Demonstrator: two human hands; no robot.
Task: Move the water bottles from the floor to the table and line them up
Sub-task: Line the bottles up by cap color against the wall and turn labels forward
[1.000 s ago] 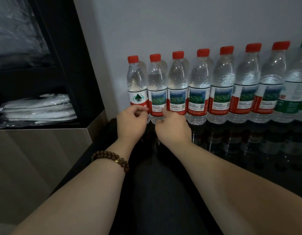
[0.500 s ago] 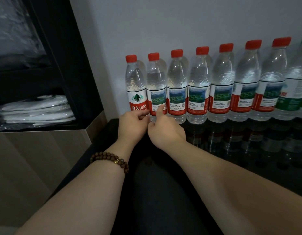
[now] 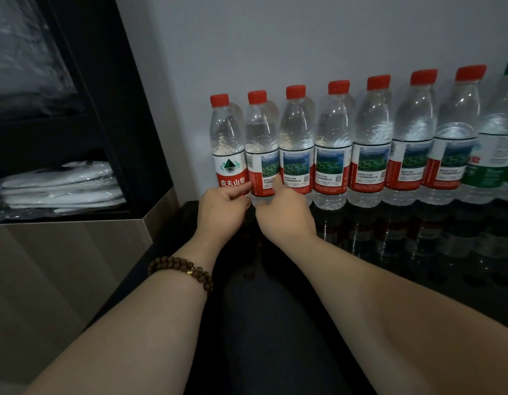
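Observation:
Several red-capped water bottles stand upright in a tight row on the dark glossy table (image 3: 435, 269), backs to the wall. The leftmost bottle (image 3: 227, 143) shows a red label with a green logo. Beside it stands the second bottle (image 3: 261, 132), with the third bottle (image 3: 297, 129) to its right. My left hand (image 3: 221, 215) has curled fingers pressed on the second bottle's lower left side. My right hand (image 3: 285, 218) presses an extended index finger on its lower right side. The bottle's base is hidden behind both hands.
A green-labelled bottle (image 3: 500, 143) ends the row at the right frame edge. A black shelf unit (image 3: 115, 104) stands to the left, holding white wrapped packs (image 3: 61, 186) above a wooden panel (image 3: 61, 280). The grey wall (image 3: 304, 38) is right behind the bottles.
My right hand has shifted left from the third bottle's base to the second bottle, index finger now raised. The second bottle's label has turned, showing its barcode edge. My left hand barely moved.

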